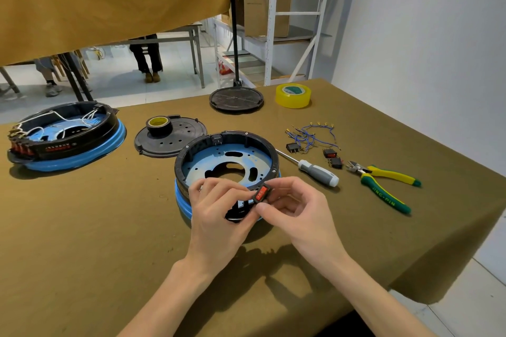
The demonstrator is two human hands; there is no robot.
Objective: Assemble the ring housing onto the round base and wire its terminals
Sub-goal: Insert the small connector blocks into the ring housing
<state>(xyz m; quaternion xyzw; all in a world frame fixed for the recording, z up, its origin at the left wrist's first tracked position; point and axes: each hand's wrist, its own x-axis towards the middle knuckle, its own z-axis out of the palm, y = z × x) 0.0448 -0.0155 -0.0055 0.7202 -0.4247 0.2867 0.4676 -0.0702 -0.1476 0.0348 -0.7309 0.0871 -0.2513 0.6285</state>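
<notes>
Head view. Black ring housing (227, 156) sits on the blue round base (183, 201), open side up, near mid-surface (82, 227); inside it only the perforated blue plate shows. Second unit (65, 137), far left: same ring on blue base, white wires coiled inside, red switches along its near-left wall. Red rocker switch (262, 192) is at the ring's near rim, red face up, long axis tilted toward upper right. Right hand (294, 209) pinches the switch between thumb and forefinger. Left hand (219, 208), fingers curled, grips the ring's near wall just left of the switch. Blue wires (312, 135), screwdriver (317, 171), pliers (383, 183) lie to the right.
</notes>
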